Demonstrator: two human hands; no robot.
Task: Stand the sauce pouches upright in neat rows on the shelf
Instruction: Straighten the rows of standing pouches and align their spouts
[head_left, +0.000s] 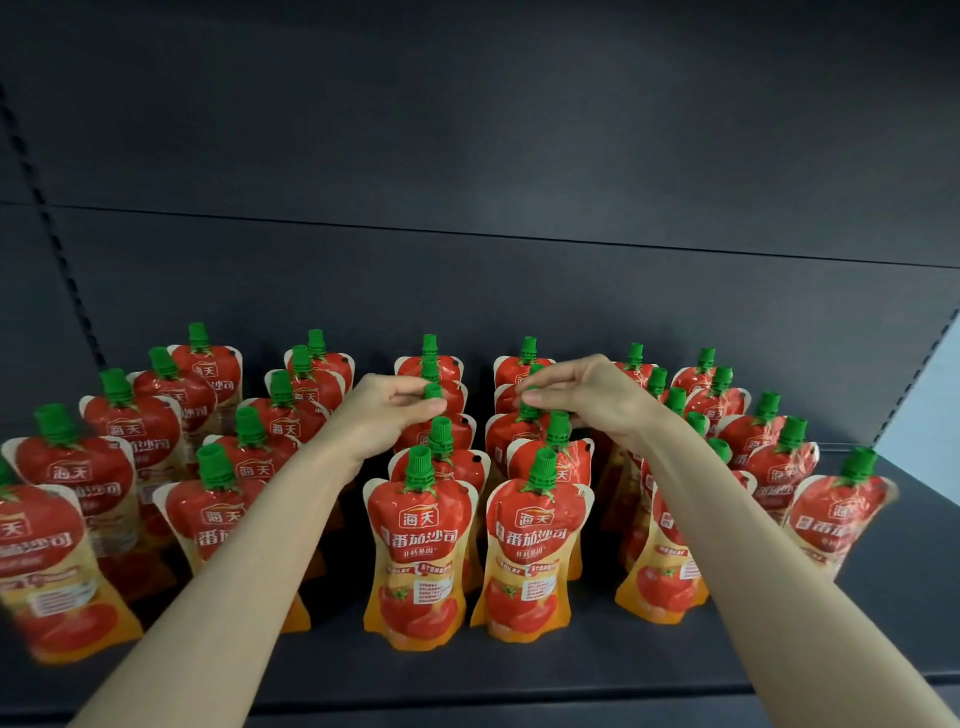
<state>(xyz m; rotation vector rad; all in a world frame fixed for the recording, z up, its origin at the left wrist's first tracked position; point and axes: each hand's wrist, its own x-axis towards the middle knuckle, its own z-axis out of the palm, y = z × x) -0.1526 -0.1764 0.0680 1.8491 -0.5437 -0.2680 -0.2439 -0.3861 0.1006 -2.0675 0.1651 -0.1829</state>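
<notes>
The sauce pouches (418, 551) stand upright on the dark shelf (519, 675) in rows running front to back, caps up. The left grip (387, 410) pinches the green cap (434, 392) of a pouch midway back in one centre row. The right grip (587, 395) pinches the neighbouring cap (530, 411) in the row just beside it. Bare shelf lies between the front pouches and the front edge, and more lies at the far right.
</notes>
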